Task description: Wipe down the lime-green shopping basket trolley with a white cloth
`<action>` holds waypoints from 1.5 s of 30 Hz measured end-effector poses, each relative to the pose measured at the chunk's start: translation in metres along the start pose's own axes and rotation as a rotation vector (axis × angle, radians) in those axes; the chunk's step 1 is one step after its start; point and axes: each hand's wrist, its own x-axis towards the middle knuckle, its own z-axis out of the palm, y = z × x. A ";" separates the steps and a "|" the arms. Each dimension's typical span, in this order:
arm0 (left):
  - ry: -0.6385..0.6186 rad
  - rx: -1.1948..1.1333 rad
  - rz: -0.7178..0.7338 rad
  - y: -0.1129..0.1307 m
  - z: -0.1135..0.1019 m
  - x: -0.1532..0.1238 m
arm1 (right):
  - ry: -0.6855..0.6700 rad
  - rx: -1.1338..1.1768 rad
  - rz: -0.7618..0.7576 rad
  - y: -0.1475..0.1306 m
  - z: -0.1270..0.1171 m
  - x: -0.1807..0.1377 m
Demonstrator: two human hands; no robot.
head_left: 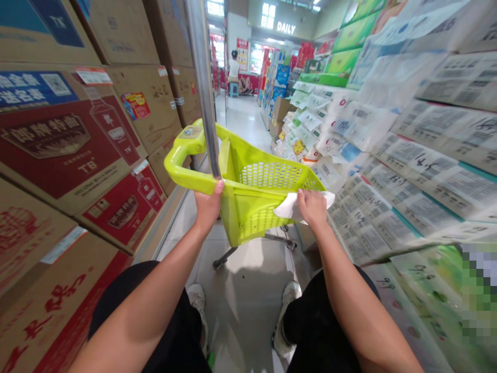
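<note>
A lime-green shopping cart (267,178) with a perforated basket stands sideways in front of me. A metal pole (205,88) rises from its rim near the looped handle (176,158). My left hand (208,202) is closed on the near rim at the foot of the pole, thumb on top, most fingers hidden beneath. Farther right, my right hand (312,206) presses a white wipe (287,206) onto the same rim with curled fingers. The wipe drapes over the edge on both sides of the hand; whether it is paper or cloth, I cannot tell.
Stacked cardboard cartons (66,129) wall the left side. Packs of tissue (419,176) are piled along the right, close to my right arm. The tiled aisle (248,122) runs ahead to a person (233,67) near a blue stool (233,89). My shoes (289,300) flank the cart's near wheels.
</note>
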 end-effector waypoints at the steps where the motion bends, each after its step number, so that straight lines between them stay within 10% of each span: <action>1: 0.004 -0.005 -0.002 0.000 0.002 -0.002 | -0.008 -0.001 0.000 0.002 -0.001 0.000; 13: 0.176 0.002 -0.077 -0.005 0.018 -0.016 | 0.120 0.509 -0.302 -0.163 -0.030 -0.026; 18: 0.233 -0.033 -0.119 -0.012 0.012 -0.013 | 0.030 0.433 -0.379 -0.136 -0.027 -0.019; 28: 0.151 -0.074 -0.078 -0.015 0.009 -0.010 | 0.077 0.135 -0.046 -0.020 0.003 -0.004; 39: 0.139 -0.101 -0.108 -0.010 0.019 -0.024 | 0.230 0.477 -0.097 -0.158 -0.015 -0.027; 45: 0.189 -0.032 -0.110 -0.010 0.005 -0.012 | 0.144 0.372 -0.303 -0.147 -0.015 -0.021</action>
